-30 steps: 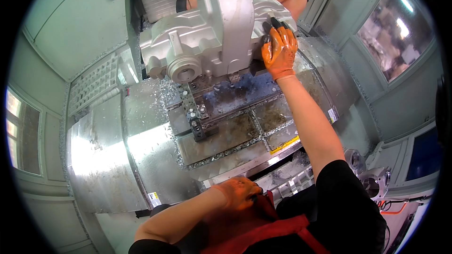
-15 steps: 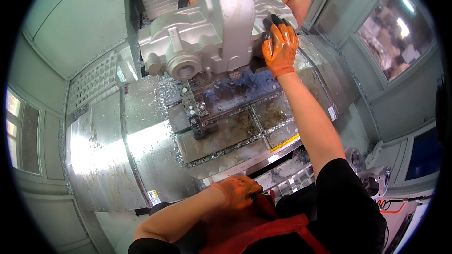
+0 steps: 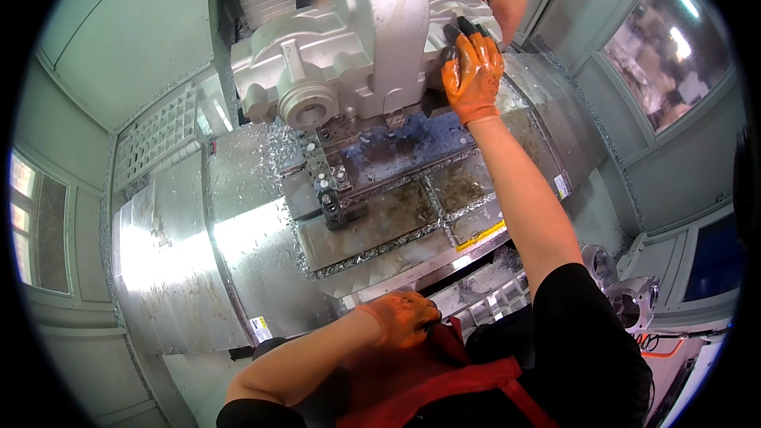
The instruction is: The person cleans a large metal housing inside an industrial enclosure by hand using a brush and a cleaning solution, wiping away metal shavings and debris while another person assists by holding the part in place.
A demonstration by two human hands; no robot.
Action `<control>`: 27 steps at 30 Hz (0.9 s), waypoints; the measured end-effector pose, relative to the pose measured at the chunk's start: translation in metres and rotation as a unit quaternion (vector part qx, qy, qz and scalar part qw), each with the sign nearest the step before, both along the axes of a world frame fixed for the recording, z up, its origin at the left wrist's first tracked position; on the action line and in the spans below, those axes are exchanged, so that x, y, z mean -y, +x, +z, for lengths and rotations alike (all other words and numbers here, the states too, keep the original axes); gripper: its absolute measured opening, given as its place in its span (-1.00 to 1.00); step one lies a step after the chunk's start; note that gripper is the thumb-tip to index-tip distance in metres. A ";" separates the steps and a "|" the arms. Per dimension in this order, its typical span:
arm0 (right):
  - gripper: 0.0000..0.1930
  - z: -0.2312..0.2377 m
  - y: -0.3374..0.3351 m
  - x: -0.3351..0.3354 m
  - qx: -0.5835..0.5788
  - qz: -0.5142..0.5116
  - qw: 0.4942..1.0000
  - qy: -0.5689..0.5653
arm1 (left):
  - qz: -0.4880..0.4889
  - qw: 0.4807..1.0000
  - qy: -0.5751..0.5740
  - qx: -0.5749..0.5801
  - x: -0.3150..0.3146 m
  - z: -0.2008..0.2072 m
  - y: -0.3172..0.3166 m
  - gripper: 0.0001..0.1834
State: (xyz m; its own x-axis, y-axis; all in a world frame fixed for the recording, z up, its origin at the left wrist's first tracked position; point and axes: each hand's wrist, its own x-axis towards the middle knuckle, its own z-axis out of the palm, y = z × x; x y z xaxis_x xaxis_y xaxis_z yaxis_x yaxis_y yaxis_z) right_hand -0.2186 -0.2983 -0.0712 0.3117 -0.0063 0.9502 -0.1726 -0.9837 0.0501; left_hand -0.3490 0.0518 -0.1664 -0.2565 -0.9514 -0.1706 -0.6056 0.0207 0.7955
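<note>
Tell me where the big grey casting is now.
In the head view, the casting is at upper centre, beyond the bolted bar, with the right hand at its right side.

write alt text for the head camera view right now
An orange-gloved right hand rests on a large grey metal casting, while the gloved left hand is close to a red apron. Metal shavings are scattered over the metal bed below.

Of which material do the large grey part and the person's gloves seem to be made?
The large grey part looks like cast metal, perhaps aluminium: matt, with rounded ribs. The right glove seems rubber-coated: glossy orange, dark tips. The left glove, duller orange, is probably the same.
</note>
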 end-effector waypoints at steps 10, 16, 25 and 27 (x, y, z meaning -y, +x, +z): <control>-0.59 -0.001 0.003 0.003 0.004 -0.001 1.000 0.000 | -0.011 1.000 -0.006 0.006 0.000 -0.004 0.000 -0.76; -0.60 0.002 0.002 0.002 -0.010 0.006 1.000 0.008 | -0.003 1.000 -0.029 0.005 -0.001 -0.012 -0.002 -0.76; -0.62 0.006 0.000 -0.003 -0.008 0.011 1.000 0.003 | 0.007 1.000 -0.023 -0.006 0.000 -0.005 -0.001 -0.77; -0.62 0.005 0.000 -0.002 -0.005 0.009 1.000 0.000 | 0.007 1.000 -0.021 -0.003 0.000 -0.005 -0.001 -0.77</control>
